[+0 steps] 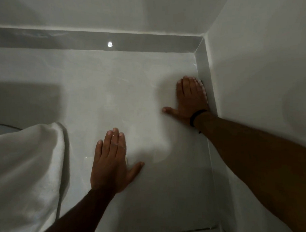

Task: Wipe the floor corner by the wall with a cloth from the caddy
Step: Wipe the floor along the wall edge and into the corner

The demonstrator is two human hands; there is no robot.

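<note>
The floor corner (pixel 195 56) lies at the upper right, where the pale tiled floor (pixel 130 92) meets two white walls with a grey skirting strip (pixel 205 64). My right hand (pixel 190 98) lies flat on the floor, palm down, its little-finger side against the right skirting, a short way below the corner. A black band (pixel 197 116) circles that wrist. My left hand (pixel 110 161) is also pressed flat on the floor, nearer to me and left of centre. No cloth shows under either hand, and no caddy is in view.
A large white fabric (pixel 28 165) hangs or lies at the left, reaching close to my left hand. The right wall (pixel 261 76) runs beside my right forearm. A bright light reflection (pixel 110 44) sits on the far skirting. A dark shadow covers the floor at the left.
</note>
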